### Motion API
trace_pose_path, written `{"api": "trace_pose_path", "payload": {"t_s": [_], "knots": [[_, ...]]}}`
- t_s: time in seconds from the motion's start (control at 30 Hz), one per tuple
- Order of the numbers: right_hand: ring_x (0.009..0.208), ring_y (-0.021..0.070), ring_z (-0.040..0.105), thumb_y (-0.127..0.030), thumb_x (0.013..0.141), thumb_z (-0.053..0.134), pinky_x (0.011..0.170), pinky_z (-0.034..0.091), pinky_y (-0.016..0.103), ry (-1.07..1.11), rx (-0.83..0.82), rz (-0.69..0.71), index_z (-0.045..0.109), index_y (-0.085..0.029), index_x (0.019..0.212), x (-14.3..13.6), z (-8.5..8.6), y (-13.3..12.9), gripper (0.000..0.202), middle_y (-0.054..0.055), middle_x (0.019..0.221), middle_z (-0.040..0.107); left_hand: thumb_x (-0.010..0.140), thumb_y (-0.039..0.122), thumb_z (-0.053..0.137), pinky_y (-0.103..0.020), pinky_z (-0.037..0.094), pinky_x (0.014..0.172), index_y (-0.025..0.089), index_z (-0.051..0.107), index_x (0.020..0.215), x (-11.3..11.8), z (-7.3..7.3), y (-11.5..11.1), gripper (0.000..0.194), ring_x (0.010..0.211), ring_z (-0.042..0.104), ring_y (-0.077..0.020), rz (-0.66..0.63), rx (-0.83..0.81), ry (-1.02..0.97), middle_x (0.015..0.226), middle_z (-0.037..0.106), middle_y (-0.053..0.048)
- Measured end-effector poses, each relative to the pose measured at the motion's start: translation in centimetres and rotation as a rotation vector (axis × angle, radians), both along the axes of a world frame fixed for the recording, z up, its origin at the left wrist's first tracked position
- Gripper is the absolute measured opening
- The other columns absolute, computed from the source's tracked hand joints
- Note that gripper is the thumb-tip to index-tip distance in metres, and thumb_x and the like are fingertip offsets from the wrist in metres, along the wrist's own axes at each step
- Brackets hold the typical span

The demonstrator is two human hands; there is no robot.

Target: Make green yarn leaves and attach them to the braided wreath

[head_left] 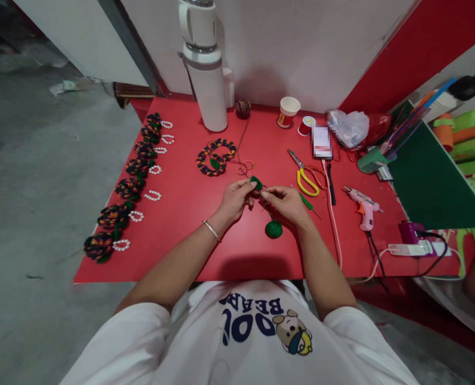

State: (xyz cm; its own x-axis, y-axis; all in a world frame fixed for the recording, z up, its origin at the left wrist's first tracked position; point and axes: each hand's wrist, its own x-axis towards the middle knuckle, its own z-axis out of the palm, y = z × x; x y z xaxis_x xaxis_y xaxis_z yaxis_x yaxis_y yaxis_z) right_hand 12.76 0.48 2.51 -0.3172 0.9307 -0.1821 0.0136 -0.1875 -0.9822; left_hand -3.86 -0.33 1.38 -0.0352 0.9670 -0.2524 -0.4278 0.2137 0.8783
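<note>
Pinched in my left hand (238, 199) is a small green yarn piece (255, 182), held above the middle of the red table. My right hand (282, 202) meets it from the other side, thumb and forefinger closed at its edge; what exactly lies between them is too small to make out. A green yarn ball (273, 229) rests just below the hands, a strand running up toward them. Beyond my left hand lies a braided multicolour yarn strip (215, 157) with a green leaf shape on it. A green-handled crochet hook (306, 201) lies beside my right hand.
Several yarn flowers (129, 188) with bead loops line the table's left edge. At the back stand a white thermos (205, 80), a multicolour yarn ball (243, 108) and a paper cup (289, 112). Yellow-handled scissors (307, 182), a phone (322, 142) and a pink glue gun (366, 208) lie right.
</note>
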Motion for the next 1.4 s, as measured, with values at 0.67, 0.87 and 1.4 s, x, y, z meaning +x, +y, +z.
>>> {"api": "trace_pose_path", "payload": {"t_s": [0.67, 0.87, 1.4], "knots": [[0.072, 0.0153, 0.063, -0.046, 0.077, 0.082, 0.073, 0.051, 0.03, 0.023, 0.073, -0.075, 0.078, -0.019, 0.076, 1.0, 0.6, 1.0, 0.028, 0.002, 0.074, 0.071, 0.065, 0.039, 0.091, -0.019, 0.042, 0.033, 0.014, 0.065, 0.089, 0.4, 0.8, -1.3, 0.043, 0.046, 0.067, -0.0154, -0.246, -0.054, 0.051, 0.065, 0.072, -0.004], [0.069, 0.0137, 0.064, -0.036, 0.072, 0.086, 0.077, 0.052, 0.031, 0.151, -0.012, -0.108, 0.079, -0.019, 0.073, 1.0, 0.0, 1.0, 0.018, 0.001, 0.075, 0.073, 0.061, 0.034, 0.094, -0.017, 0.04, 0.038, 0.014, 0.067, 0.085, 1.0, 0.3, -1.6, 0.042, 0.048, 0.064, -0.0111, -0.226, -0.06, 0.035, 0.065, 0.07, -0.001], [0.058, 0.0101, 0.05, -0.037, 0.066, 0.084, 0.062, 0.047, 0.028, 0.164, -0.03, -0.336, 0.073, -0.02, 0.07, 0.8, 0.4, 1.6, 0.021, -0.005, 0.062, 0.059, 0.062, 0.031, 0.095, -0.026, 0.051, 0.053, 0.015, 0.064, 0.076, 1.0, 0.8, -1.9, 0.038, 0.049, 0.06, -0.0116, -0.328, -0.069, -0.01, 0.058, 0.064, 0.001]]}}
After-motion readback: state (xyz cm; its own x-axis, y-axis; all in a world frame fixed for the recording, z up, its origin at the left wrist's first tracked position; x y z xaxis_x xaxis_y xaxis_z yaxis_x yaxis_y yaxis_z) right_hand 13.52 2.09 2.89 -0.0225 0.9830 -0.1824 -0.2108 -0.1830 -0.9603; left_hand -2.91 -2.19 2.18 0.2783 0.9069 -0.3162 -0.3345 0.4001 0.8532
